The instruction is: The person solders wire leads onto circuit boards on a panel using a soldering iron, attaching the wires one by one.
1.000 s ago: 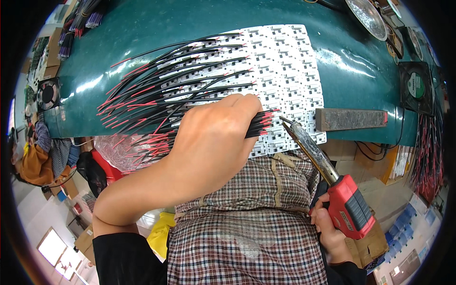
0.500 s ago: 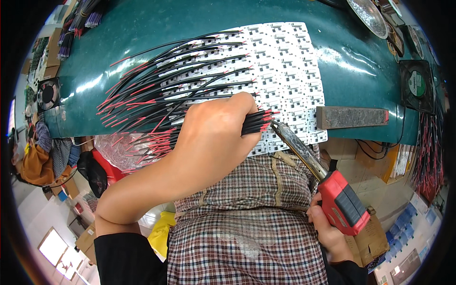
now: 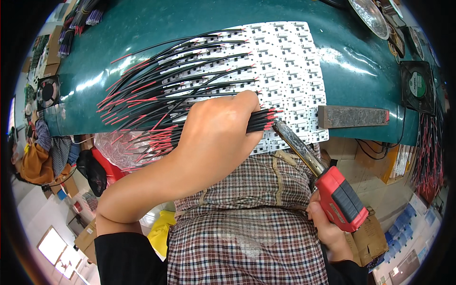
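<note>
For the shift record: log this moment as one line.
left hand: grips bundle of red and black wires | right hand: holds red soldering iron, tip at wire ends | white circuit panel on green table

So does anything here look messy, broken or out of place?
Nothing looks damaged. The white circuit panel lies flat on the green table. Black and red wires fan loosely off the table's near edge, bunched in the left hand; that's the only untidy part.
</note>
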`<control>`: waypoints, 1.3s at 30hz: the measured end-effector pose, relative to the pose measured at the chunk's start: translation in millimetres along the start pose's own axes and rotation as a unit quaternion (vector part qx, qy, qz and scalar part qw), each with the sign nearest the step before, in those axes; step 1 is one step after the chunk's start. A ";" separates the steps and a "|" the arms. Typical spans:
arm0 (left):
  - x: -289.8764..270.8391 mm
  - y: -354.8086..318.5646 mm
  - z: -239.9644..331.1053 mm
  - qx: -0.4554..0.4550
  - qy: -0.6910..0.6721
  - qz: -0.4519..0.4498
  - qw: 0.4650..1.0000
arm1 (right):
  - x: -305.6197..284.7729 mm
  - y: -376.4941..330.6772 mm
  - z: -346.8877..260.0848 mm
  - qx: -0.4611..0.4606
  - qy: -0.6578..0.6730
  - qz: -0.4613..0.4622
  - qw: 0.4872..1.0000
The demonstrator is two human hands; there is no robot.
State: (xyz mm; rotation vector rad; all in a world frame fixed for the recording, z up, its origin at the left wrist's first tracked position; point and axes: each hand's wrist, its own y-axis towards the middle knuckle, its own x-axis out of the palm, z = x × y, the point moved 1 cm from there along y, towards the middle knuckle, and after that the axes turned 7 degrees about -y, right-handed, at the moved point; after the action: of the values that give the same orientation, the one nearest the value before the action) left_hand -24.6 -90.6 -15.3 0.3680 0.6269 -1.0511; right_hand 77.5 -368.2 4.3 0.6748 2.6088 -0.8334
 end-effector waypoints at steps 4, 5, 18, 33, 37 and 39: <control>-1.8 1.7 2.9 -0.004 0.007 -0.005 1.000 | -2.8 -6.2 2.0 0.000 -0.032 0.004 0.999; -1.8 2.2 2.8 -0.003 0.010 -0.006 1.000 | -1.9 -8.2 -0.2 0.036 0.012 0.017 0.999; -5.3 8.8 0.1 -0.044 0.001 -0.051 0.998 | -2.2 -5.0 0.1 0.018 -0.024 0.008 1.000; -5.5 10.8 -0.1 -0.029 0.021 -0.061 0.998 | 2.0 -8.1 -8.6 0.014 0.041 0.044 0.998; -6.6 10.4 0.5 -0.039 0.025 -0.071 0.996 | -4.7 -12.1 -1.9 0.046 0.097 0.024 0.994; -8.5 9.1 3.3 -0.053 -0.037 -0.051 0.997 | -4.2 -11.9 -1.1 0.038 0.102 0.026 0.994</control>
State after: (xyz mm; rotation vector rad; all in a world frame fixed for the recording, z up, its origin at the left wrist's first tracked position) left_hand -18.5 -82.4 -7.4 0.2062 0.6377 -1.1195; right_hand 74.6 -377.5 12.4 0.8892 2.7354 -0.8945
